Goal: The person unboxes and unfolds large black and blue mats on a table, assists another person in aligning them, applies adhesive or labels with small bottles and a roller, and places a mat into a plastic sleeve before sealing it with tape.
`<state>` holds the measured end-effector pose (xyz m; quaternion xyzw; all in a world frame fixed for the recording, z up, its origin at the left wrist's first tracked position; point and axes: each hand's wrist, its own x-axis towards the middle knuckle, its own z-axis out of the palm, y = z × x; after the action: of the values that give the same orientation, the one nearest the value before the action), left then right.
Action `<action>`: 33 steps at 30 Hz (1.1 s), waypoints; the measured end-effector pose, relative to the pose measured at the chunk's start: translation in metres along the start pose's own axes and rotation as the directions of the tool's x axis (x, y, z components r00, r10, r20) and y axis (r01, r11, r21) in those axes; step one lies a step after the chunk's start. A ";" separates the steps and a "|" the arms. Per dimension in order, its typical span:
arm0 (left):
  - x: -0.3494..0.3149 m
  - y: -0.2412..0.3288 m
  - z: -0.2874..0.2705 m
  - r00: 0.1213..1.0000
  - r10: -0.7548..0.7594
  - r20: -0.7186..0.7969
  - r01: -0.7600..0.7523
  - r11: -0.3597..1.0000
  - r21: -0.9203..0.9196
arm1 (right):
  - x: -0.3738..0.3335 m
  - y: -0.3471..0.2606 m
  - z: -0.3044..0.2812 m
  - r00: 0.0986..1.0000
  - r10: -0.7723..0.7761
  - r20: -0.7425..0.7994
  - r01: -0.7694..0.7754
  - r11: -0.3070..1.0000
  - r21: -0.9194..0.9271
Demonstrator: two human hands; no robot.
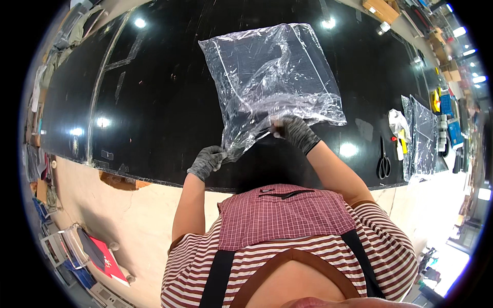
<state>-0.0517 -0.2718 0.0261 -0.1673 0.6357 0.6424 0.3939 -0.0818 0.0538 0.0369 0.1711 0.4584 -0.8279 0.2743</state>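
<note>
A large clear plastic bag lies on the black tabletop with a dark, flat folded piece inside it, perhaps a garment. White lines run along both sides of the piece. My left hand, in a grey glove, pinches the near left corner of the bag and pulls it out toward the table's front edge. The other grey-gloved hand, my right hand, is closed at the bag's crumpled near edge. Its fingertips are partly hidden in the folds and slightly smeared.
Black scissors lie at the right of the black table. Beside them are more clear-wrapped flat packages, a crumpled white wrapper and a blue box. A cardboard box stands far right; a red-seated chair is behind at left.
</note>
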 end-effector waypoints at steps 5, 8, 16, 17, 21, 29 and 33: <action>-0.006 0.000 -0.026 0.950 0.187 -0.249 -0.033 0.856 0.516 | -0.031 0.042 -0.016 0.894 0.152 -0.422 -0.174 0.985 -0.015; -0.003 0.007 -0.040 0.590 0.741 -0.322 -0.297 0.570 0.766 | -0.030 0.051 -0.027 0.817 0.037 -0.576 -0.076 0.996 -0.043; 0.003 0.075 0.098 0.654 0.713 0.253 -0.279 -0.084 0.957 | -0.020 0.038 -0.058 0.822 -0.170 -0.543 -0.313 0.662 -0.681; 0.011 0.065 0.104 0.784 0.520 0.338 -0.322 -0.125 0.938 | -0.023 0.037 -0.063 0.848 -0.162 -0.504 -0.331 0.580 -0.744; 0.002 0.041 0.097 0.801 0.088 0.592 -0.597 0.198 0.778 | -0.080 -0.003 -0.048 0.884 -0.159 -0.441 -0.165 0.775 -0.610; 0.046 0.058 -0.008 0.719 0.605 -0.342 -0.473 0.787 0.397 | -0.052 -0.039 -0.158 0.664 -0.723 -0.193 -0.151 0.123 -0.981; 0.045 0.052 0.016 0.928 0.112 -0.355 -0.088 0.993 0.084 | -0.052 -0.074 -0.166 0.317 -0.926 -0.206 -0.153 0.164 -0.974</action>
<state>-0.1129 -0.2368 0.0313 -0.2361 0.7255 0.5988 0.2434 -0.0807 0.2420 0.0273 0.1985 0.9206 -0.2397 -0.2357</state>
